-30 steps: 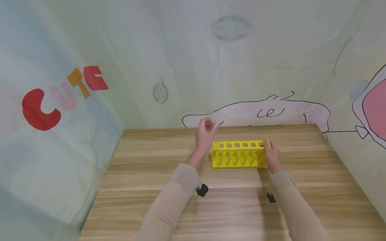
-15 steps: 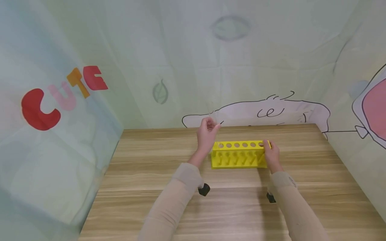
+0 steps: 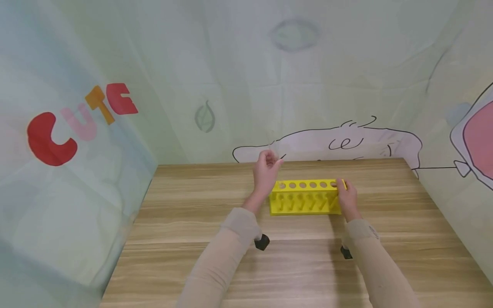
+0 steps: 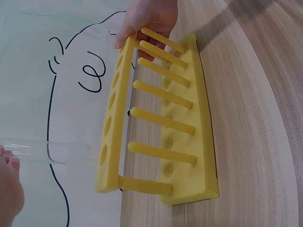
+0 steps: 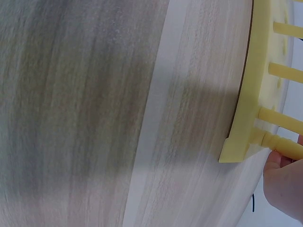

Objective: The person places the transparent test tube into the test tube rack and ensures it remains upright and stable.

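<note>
A clear test tube (image 4: 71, 152) is pinched in the fingers of my left hand (image 3: 265, 171), above the left end of a yellow test tube rack (image 3: 304, 209). In the left wrist view the tube's rounded end is right at the hole nearest that end of the rack. Against the pale backdrop the tube is faint in the head view. My right hand (image 3: 348, 199) grips the rack's right end, thumb on the top bar and fingers behind it. The rack stands upright on the table, with a row of holes on top and slanting pegs below.
The wood-grain table (image 3: 185, 256) reaches back to a printed cloth backdrop (image 3: 239, 77). More cloth hangs along the left and right sides. A black wrist device (image 3: 262, 242) hangs under the left cuff, and another one (image 3: 346, 252) under the right.
My left hand has shifted slightly right with the test tube, over the rack's left end, and the tube stands more upright. The right hand and the rack have stayed in place.
</note>
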`<state>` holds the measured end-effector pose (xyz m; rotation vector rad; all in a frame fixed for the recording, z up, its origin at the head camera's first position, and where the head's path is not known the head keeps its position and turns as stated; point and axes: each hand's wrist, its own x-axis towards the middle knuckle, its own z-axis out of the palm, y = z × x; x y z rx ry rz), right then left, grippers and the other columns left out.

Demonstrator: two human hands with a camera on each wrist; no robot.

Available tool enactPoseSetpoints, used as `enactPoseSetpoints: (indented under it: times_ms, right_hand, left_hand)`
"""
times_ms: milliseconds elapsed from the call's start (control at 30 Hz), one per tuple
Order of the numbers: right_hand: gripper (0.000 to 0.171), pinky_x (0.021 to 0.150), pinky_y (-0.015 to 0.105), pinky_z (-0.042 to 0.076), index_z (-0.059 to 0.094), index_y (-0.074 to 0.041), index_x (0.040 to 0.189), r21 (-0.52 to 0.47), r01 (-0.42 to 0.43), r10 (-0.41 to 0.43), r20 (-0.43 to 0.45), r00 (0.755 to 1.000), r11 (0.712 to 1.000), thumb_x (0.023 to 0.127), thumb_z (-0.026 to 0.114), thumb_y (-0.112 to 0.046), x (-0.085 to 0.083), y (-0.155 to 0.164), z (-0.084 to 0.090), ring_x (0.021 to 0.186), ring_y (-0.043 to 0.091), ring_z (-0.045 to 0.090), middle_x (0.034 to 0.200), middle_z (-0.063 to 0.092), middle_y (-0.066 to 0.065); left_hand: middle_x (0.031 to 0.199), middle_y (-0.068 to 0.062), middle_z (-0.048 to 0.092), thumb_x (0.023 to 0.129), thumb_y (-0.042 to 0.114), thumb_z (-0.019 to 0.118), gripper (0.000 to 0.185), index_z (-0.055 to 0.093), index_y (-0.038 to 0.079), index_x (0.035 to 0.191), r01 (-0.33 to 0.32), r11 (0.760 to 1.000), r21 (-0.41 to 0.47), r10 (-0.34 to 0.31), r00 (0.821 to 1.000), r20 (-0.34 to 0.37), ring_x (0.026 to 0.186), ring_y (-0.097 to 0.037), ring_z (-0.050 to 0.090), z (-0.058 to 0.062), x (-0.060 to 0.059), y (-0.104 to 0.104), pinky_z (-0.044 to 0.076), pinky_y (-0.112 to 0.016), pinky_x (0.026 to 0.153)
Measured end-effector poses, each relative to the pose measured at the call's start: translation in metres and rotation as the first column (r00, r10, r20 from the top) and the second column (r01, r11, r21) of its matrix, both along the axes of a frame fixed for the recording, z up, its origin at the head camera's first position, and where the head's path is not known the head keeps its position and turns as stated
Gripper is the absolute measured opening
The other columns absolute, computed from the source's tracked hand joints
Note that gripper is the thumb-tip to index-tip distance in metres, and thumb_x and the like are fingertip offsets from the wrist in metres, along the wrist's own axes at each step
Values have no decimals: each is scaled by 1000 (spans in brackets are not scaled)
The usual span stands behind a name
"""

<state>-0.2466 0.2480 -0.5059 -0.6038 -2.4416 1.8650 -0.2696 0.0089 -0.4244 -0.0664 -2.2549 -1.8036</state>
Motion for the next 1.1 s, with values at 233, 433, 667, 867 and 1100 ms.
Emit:
enactPoseSetpoints:
  times_ms: [233,433,667,867,1100]
  right_hand:
    - [62,107,41,23,39,-2,126,6,1,-1,-6,1000,1000,91,27,-52,-1,0,0,123,27,28,134,35,16]
    - [62,106,41,24,39,-2,124,9,-2,2,-3,1000,1000,91,27,-52,-1,0,0,121,27,30,132,36,16]
    - [62,106,41,24,39,-3,124,11,-3,3,-1,1000,1000,90,27,-53,-2,1,-2,121,27,30,133,36,15]
    - [63,106,41,24,41,-3,123,13,15,-15,-6,1000,1000,89,28,-55,-3,1,-4,121,26,30,132,37,15]
    - [63,105,40,25,41,-3,124,12,7,-7,-13,1000,1000,89,28,-54,-3,2,-5,120,26,31,131,37,14]
  left_hand:
    - [92,-4,56,82,22,63,30,47,7,103,-2,1000,-15,2,1000,-19,88,-11,53,0,-1,2,47,-18,80]
    - [93,-4,56,82,23,62,31,47,8,104,3,1000,-24,-4,1000,-27,90,-12,53,-1,-2,3,47,-18,81]
    - [93,-3,56,82,24,62,31,47,8,103,3,1000,-28,-4,1000,-26,91,-12,54,-2,-2,5,48,-17,81]
    - [91,-3,56,81,24,63,30,47,8,101,-1,999,-38,0,1000,-23,89,-12,54,-3,-2,5,48,-17,80]
    - [90,-2,56,81,25,63,30,48,9,101,-1,999,-41,1,1000,-7,89,-12,54,-5,-2,6,48,-17,80]
